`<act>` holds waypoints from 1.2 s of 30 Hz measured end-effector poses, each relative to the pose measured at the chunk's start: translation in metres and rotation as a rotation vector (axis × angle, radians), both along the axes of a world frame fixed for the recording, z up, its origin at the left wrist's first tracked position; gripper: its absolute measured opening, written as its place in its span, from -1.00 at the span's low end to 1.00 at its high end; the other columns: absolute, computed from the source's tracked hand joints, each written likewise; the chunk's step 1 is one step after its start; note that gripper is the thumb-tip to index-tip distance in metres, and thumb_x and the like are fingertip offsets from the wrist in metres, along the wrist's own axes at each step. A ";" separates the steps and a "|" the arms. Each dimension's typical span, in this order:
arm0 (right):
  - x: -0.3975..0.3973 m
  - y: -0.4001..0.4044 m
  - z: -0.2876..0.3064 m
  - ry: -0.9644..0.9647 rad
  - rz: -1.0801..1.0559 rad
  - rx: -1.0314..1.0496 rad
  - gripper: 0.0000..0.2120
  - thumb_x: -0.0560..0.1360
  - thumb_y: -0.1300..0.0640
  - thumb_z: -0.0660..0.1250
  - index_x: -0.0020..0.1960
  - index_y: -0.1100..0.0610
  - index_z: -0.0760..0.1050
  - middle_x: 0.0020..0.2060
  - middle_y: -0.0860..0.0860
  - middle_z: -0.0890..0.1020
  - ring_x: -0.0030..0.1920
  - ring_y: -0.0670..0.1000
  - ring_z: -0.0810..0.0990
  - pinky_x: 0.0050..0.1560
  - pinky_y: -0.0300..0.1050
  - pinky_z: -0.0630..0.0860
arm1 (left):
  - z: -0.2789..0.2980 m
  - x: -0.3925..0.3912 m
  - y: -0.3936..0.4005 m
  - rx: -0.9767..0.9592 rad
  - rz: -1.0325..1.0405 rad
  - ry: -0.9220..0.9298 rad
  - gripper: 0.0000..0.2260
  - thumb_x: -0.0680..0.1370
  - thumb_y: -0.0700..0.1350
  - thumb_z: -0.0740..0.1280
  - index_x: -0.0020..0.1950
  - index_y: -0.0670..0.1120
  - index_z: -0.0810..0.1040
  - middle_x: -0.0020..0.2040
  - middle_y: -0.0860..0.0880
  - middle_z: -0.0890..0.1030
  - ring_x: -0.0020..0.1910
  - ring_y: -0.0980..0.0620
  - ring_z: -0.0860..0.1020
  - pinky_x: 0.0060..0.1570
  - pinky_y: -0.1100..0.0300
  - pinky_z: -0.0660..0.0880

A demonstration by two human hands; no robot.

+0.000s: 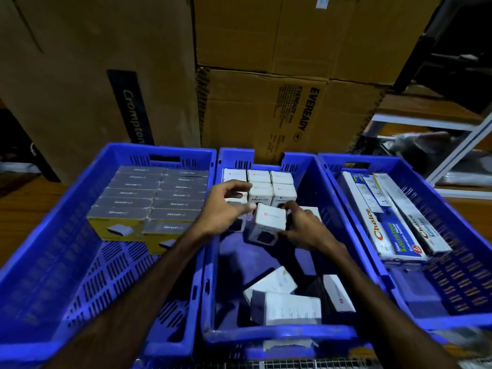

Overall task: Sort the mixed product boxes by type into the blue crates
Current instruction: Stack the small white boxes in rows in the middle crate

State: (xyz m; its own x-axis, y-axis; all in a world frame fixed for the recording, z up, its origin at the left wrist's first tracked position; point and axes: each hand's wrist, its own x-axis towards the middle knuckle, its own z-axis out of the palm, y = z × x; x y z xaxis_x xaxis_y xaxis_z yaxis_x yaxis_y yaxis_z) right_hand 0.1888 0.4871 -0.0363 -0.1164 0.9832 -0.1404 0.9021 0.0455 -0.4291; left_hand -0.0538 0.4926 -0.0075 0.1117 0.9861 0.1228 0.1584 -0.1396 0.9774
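**White box going into the middle crate's stack**

The right hand (300, 230) has its fingers curled round the right side of a small white box (267, 222), gripping it. The left hand (226, 206) is at the box's left side, thumb and fingertips touching its upper edge, fingers only loosely bent; whether it truly pinches the box or merely steadies it cannot be told through the blur. The box is tilted, held just above the floor of the middle crate (279, 334).

Taking that middle crate as the landmark: at its far end stand the stacked white boxes (269, 187) in neat rows, just behind the held one. At its near end lie loose white boxes (286, 307), toppled and overlapping. In the crate on its left sit grey-topped boxes (157, 198) with yellow sides, packed in two columns. In the crate on its right lie long Choice cartons (394, 230), slanted. Behind all three crates rise brown cardboard cartons (287, 113).

The risk, as I judge it: the box is tilted, so pushed into the row it could catch on a neighbour's edge and knock the front boxes askew. If the left hand's touch is as light as it looks, the box could also twist in the right hand and drop.
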 end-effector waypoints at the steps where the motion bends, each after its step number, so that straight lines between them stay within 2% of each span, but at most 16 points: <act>1: -0.003 0.007 -0.005 -0.031 -0.030 -0.011 -0.34 0.39 -0.04 0.51 0.39 -0.03 0.29 0.17 0.14 0.62 0.14 0.23 0.61 0.06 0.12 0.58 | -0.001 0.000 0.001 0.007 0.038 -0.013 -0.68 0.45 -0.37 0.54 0.12 -0.05 0.68 0.11 -0.06 0.71 0.01 0.06 0.62 0.14 0.03 0.62; 3: -0.011 0.020 -0.012 -0.049 -0.085 -0.032 -0.37 0.42 0.04 0.51 0.39 0.02 0.30 0.19 0.20 0.60 0.15 0.27 0.60 0.04 0.08 0.56 | -0.005 -0.001 0.003 0.006 0.083 -0.019 -0.74 0.52 -0.42 0.43 0.04 -0.07 0.68 0.05 -0.06 0.72 -0.07 0.05 0.62 0.14 -0.11 0.62; 6: -0.021 0.035 -0.019 -0.052 -0.137 -0.017 -0.42 0.42 0.13 0.50 0.36 0.08 0.33 0.20 0.23 0.59 0.18 0.30 0.58 0.04 0.10 0.54 | -0.010 -0.001 0.004 -0.034 0.144 -0.040 -0.68 0.56 -0.44 0.34 -0.06 -0.01 0.67 -0.08 0.02 0.71 -0.11 0.02 0.62 0.10 -0.17 0.65; 10: -0.028 0.044 -0.031 -0.013 -0.161 0.029 -0.39 0.39 0.18 0.47 0.37 0.05 0.31 0.18 0.23 0.61 0.18 0.31 0.59 0.08 0.18 0.59 | -0.009 0.001 0.005 -0.067 0.190 -0.120 -0.67 0.56 -0.48 0.30 -0.09 -0.06 0.65 -0.17 -0.03 0.67 -0.14 -0.04 0.60 0.06 -0.11 0.64; 13: -0.035 0.045 -0.039 0.055 -0.229 0.099 -0.54 0.45 0.19 0.44 0.29 0.10 0.36 0.16 0.24 0.63 0.16 0.32 0.60 0.07 0.18 0.59 | -0.008 0.002 0.005 -0.067 0.187 -0.154 -0.68 0.55 -0.50 0.30 -0.10 -0.09 0.64 -0.18 -0.04 0.66 -0.15 -0.02 0.59 0.02 -0.03 0.64; 16: -0.040 0.045 -0.045 0.003 -0.275 0.100 -0.65 0.48 0.09 0.49 0.19 0.18 0.51 0.14 0.24 0.66 0.16 0.28 0.62 0.09 0.09 0.58 | -0.008 0.004 0.006 -0.068 0.180 -0.152 -0.68 0.55 -0.49 0.31 -0.12 -0.08 0.64 -0.20 -0.03 0.66 -0.16 0.00 0.59 -0.04 0.05 0.63; 20: -0.043 0.042 -0.057 0.039 -0.318 0.023 -0.54 0.48 -0.12 0.50 0.16 0.23 0.58 0.11 0.23 0.69 0.12 0.26 0.67 0.08 0.07 0.61 | -0.009 0.005 0.006 -0.060 0.172 -0.137 -0.69 0.54 -0.49 0.31 -0.12 -0.09 0.64 -0.21 -0.05 0.66 -0.19 0.02 0.59 -0.11 0.14 0.62; 23: -0.042 0.042 -0.063 0.106 -0.333 -0.018 -0.51 0.48 -0.11 0.50 0.19 0.25 0.55 0.13 0.26 0.68 0.13 0.28 0.66 0.08 0.06 0.61 | -0.008 0.005 0.005 -0.058 0.168 -0.132 -0.72 0.55 -0.49 0.31 -0.11 -0.12 0.64 -0.22 -0.07 0.64 -0.19 0.02 0.59 -0.13 0.21 0.62; 26: -0.036 0.043 -0.062 0.114 -0.319 -0.043 -0.55 0.48 -0.06 0.52 0.21 0.21 0.53 0.13 0.23 0.69 0.13 0.25 0.67 0.10 0.04 0.62 | -0.009 0.005 0.005 -0.049 0.163 -0.117 -0.70 0.54 -0.50 0.30 -0.12 -0.11 0.64 -0.23 -0.10 0.63 -0.20 0.00 0.58 -0.10 0.13 0.61; 29: -0.031 0.040 -0.054 0.110 -0.284 -0.070 -0.66 0.50 0.01 0.50 0.14 0.19 0.52 0.00 0.17 0.68 0.01 0.19 0.66 -0.07 -0.09 0.52 | -0.010 0.005 0.004 -0.033 0.143 -0.084 -0.68 0.54 -0.50 0.30 -0.13 -0.10 0.65 -0.21 -0.14 0.64 -0.18 -0.04 0.58 -0.04 0.00 0.63; 31: -0.028 0.037 -0.048 0.115 -0.255 -0.089 -0.73 0.50 0.02 0.49 0.04 0.16 0.51 -0.11 0.08 0.62 -0.07 0.12 0.61 -0.14 -0.09 0.47 | -0.011 0.005 0.003 -0.021 0.133 -0.044 -0.68 0.54 -0.48 0.31 -0.13 -0.07 0.65 -0.23 -0.09 0.64 -0.18 -0.04 0.58 0.02 -0.11 0.65; 33: -0.023 0.032 -0.037 0.116 -0.221 -0.115 -0.78 0.51 0.01 0.49 -0.05 0.13 0.54 -0.13 0.06 0.61 -0.07 0.11 0.60 -0.14 -0.10 0.47 | -0.014 0.006 0.004 -0.007 0.123 -0.004 -0.70 0.55 -0.44 0.34 -0.14 -0.04 0.66 -0.33 0.08 0.63 -0.21 -0.01 0.58 0.03 -0.17 0.65; 34: -0.020 0.026 -0.030 0.119 -0.198 -0.126 -0.79 0.52 0.00 0.48 -0.04 0.13 0.57 -0.11 0.07 0.63 -0.04 0.11 0.61 -0.11 -0.12 0.46 | -0.016 0.007 0.005 0.003 0.117 0.023 -0.70 0.55 -0.42 0.36 -0.15 -0.02 0.66 -0.36 0.14 0.62 -0.23 0.01 0.58 0.01 -0.16 0.65; 36: -0.011 0.010 -0.011 0.120 -0.142 -0.111 -0.72 0.52 -0.04 0.48 0.11 0.13 0.63 0.00 0.08 0.67 0.03 0.10 0.65 -0.03 -0.14 0.50 | -0.019 0.008 0.004 0.040 0.105 0.085 -0.71 0.55 -0.38 0.39 -0.16 0.03 0.66 -0.36 0.18 0.63 -0.26 0.05 0.57 -0.06 -0.05 0.63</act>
State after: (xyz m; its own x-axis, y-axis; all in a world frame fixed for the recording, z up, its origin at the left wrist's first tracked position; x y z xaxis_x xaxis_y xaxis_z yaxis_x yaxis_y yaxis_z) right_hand 0.1778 0.4975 -0.0470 0.0003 0.9702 -0.2425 0.8383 -0.1324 -0.5288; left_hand -0.0458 0.4968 -0.0265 0.0195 0.9875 0.1566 0.2567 -0.1563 0.9538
